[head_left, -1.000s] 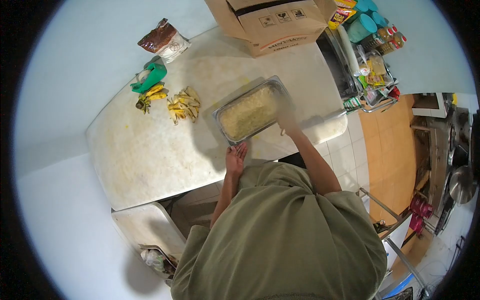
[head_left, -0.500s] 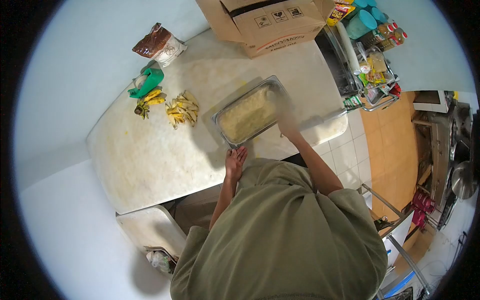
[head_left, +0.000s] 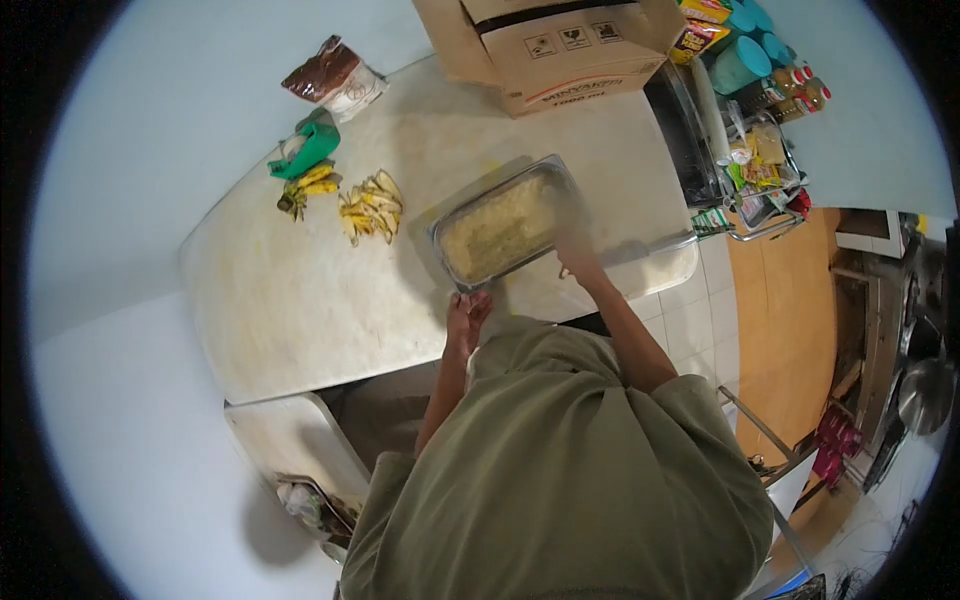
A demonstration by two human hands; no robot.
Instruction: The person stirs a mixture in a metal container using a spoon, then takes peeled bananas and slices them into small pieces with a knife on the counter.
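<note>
From up here by the person's head, I see a rectangular grey metal pan of pale yellowish mash (head_left: 497,228) on the off-white table (head_left: 290,310), right of the yellow peeled-looking bunch (head_left: 372,208). The left hand (head_left: 467,318) is at its near corner, fingers close together; the right hand (head_left: 580,262) is by its right side, too blurred to tell its fingers' state.

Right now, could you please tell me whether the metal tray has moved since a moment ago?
No, judged against the table and the cardboard box, the metal tray keeps its place.
</note>
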